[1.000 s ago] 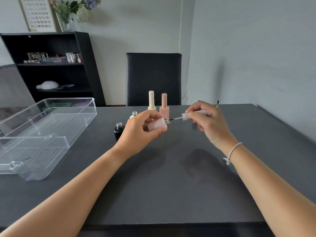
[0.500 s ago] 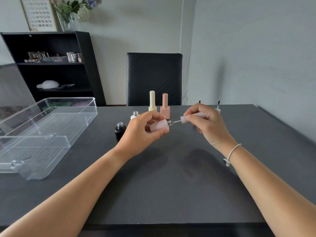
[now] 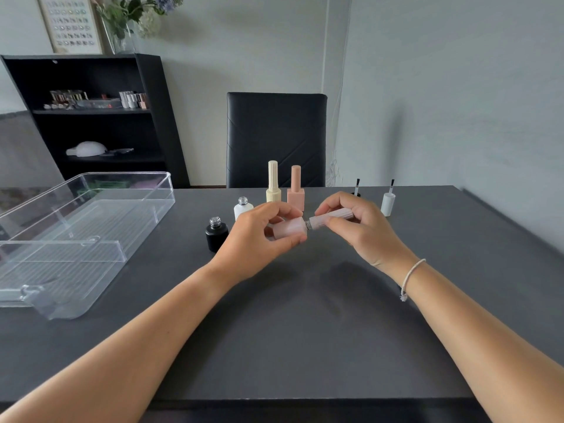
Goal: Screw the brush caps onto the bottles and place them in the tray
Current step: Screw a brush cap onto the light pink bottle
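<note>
Cap (image 3: 331, 219) now at bottle (image 3: 288, 228) neck; L/R fingers (image 3: 337, 222) grip both.

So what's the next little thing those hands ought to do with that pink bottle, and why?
Probably twist the ribbed cap with the right hand while the left hand holds the pink bottle steady. The brush looks already inside, and the cap's end sits at the bottle's neck with a bit of silver thread showing, so it doesn't look tightened yet.
</note>
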Tool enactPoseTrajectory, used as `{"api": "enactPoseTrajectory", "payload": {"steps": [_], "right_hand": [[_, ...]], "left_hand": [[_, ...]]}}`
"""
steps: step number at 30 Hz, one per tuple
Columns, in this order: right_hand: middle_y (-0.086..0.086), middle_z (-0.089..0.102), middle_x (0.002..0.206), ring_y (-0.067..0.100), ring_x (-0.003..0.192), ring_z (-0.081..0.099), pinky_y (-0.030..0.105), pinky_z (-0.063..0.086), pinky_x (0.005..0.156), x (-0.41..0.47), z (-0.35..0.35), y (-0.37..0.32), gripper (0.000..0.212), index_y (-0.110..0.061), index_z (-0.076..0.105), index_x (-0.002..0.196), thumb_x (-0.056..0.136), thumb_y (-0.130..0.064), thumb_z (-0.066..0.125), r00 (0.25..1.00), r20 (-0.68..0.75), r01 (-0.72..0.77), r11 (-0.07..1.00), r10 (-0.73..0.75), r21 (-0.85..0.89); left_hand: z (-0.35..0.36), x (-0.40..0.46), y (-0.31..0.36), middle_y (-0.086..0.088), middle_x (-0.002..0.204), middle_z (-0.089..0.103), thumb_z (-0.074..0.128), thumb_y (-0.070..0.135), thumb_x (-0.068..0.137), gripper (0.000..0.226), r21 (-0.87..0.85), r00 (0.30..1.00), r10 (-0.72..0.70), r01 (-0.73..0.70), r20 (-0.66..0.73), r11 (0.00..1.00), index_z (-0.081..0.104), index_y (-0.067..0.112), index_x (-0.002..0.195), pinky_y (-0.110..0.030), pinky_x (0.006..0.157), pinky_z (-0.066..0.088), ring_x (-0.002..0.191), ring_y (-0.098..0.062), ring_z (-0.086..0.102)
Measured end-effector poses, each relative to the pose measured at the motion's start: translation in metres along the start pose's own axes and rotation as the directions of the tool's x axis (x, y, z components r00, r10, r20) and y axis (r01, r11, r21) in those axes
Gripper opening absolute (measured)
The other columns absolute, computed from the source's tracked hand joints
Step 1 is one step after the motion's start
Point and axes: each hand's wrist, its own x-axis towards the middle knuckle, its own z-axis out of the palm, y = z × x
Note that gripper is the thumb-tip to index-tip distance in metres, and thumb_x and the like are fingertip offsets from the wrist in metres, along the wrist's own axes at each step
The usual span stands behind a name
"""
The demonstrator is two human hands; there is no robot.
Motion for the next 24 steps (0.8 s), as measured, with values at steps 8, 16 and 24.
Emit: {"api": "enactPoseTrajectory", "payload": {"steps": [8, 16, 24], "right_hand": [[-0.013, 0.053, 0.064, -0.002, 0.054, 0.047, 0.006, 0.035, 0.053, -0.001, 0.003, 0.001, 0.009, -0.015, 0.059, 0.084, 0.086, -0.007, 0.057, 1.0, 0.017, 0.021, 0.999, -0.02, -0.049], [-0.004, 0.052, 0.051, 0.002, 0.044, 0.045, 0.008, 0.035, 0.05, 0.0, 0.003, 0.007, 0.039, -0.014, 0.057, 0.063, 0.09, -0.04, 0.047, 0.999, -0.025, -0.042, 0.984, 0.039, -0.171], [0.007, 0.044, 0.066, 0.005, 0.049, 0.032, 0.011, 0.028, 0.044, -0.001, 0.003, 0.01, 0.024, -0.016, 0.044, 0.079, 0.092, -0.037, 0.04, 0.989, 0.077, -0.125, 0.992, 0.127, -0.036]], "left_hand": [[-0.001, 0.0, -0.001, 0.017, 0.095, 0.059, 0.074, 0.023, 0.075, 0.027, 0.023, 1.0, -0.008, 0.008, 0.006, 1.0, 0.061, 0.026, 0.098, -0.011, 0.071, 0.049, 0.087, 0.001, 0.054], [0.0, -0.001, -0.001, 0.014, 0.094, 0.059, 0.075, 0.019, 0.074, 0.027, 0.026, 1.0, -0.007, 0.007, 0.0, 1.0, 0.062, 0.024, 0.097, -0.013, 0.071, 0.048, 0.084, 0.0, 0.054], [0.001, -0.001, -0.001, 0.015, 0.093, 0.06, 0.075, 0.021, 0.074, 0.028, 0.019, 1.0, -0.009, 0.009, -0.009, 1.0, 0.063, 0.025, 0.098, -0.013, 0.071, 0.049, 0.084, 0.001, 0.054]]}}
